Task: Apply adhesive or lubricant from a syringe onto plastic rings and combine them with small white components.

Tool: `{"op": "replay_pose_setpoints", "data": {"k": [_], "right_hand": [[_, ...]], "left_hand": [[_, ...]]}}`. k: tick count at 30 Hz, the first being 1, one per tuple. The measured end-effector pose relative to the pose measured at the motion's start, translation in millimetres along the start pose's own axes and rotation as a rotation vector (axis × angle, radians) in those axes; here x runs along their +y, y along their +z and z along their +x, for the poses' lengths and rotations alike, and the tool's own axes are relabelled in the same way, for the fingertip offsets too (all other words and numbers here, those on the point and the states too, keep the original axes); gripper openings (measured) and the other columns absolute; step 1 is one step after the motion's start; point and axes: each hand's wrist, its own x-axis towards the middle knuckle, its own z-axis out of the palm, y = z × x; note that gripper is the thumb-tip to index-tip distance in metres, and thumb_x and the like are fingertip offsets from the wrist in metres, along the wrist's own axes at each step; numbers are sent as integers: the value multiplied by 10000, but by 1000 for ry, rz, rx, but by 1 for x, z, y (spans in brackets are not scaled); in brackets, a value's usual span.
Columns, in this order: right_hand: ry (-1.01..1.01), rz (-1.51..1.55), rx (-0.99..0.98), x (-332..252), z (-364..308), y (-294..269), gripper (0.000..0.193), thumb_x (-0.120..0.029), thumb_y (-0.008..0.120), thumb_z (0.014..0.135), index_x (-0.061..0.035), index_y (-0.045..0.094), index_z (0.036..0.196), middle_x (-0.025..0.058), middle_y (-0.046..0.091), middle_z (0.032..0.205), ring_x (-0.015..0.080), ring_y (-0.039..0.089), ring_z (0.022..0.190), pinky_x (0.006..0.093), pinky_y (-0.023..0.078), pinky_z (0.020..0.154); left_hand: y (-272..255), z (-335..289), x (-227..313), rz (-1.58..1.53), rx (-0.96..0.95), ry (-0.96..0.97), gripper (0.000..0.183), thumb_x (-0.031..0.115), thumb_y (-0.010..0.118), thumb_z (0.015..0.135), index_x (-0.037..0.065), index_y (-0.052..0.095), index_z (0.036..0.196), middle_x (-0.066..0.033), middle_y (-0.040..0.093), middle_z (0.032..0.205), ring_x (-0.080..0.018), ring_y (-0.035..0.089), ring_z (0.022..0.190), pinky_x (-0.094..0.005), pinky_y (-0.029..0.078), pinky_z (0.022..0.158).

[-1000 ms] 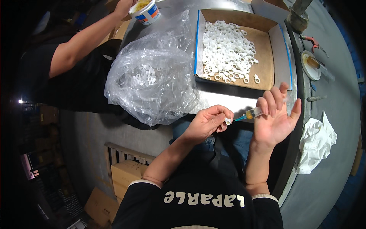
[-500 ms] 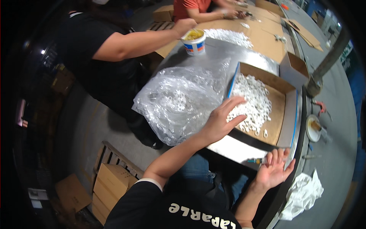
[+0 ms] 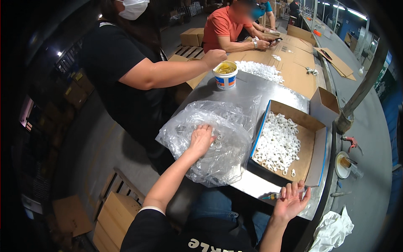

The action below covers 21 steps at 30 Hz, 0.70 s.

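My left hand [image 3: 201, 140] is inside a clear plastic bag [image 3: 228, 161], over small white ring-shaped pieces [image 3: 219, 137]. Its fingers curl downward, and what lies under them is hidden. Low at the right, my right hand [image 3: 291, 201] has its palm turned up. Its curled fingers hold a slim syringe [image 3: 273, 196] with a teal tip pointing left, past the table's front edge. Between the bag and the right-hand bench, an open cardboard box [image 3: 308, 157] with blue edges holds a heap of white ring-shaped pieces [image 3: 277, 140].
A white tub [image 3: 226, 81] of yellowish paste stands beyond the bag, by a co-worker's hand [image 3: 215, 58]. More white pieces [image 3: 260, 72] lie farther back. Along the right bench are a post [image 3: 346, 117], a dish [image 3: 342, 166] and a crumpled white cloth [image 3: 333, 230]. Cartons [image 3: 113, 227] stand lower left.
My left hand has moved left from the box's near left edge into the plastic bag. My right hand still holds the syringe. The head view has tilted up, showing more of the co-workers.
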Motion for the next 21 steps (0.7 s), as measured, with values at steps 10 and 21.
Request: {"op": "replay_pose_setpoints", "data": {"k": [10,21], "right_hand": [[0,-33,58,0,0,-7,296,-317,391,942,-50,485,856,9,338,547,102,292,428,243,275,404],[53,-73,64,3,-2,-11,288,-304,398,938,-62,508,828,5,349,541,101,300,424,246,286,404]], "left_hand": [[28,29,-5,-65,-405,-67,291,237,564,820,-21,621,942,-188,611,927,-357,589,893,-438,446,826],[107,79,9,8,-227,28,571,413,494,840,69,430,1292,-201,333,1389,-395,311,1264,-485,260,1024]]}}
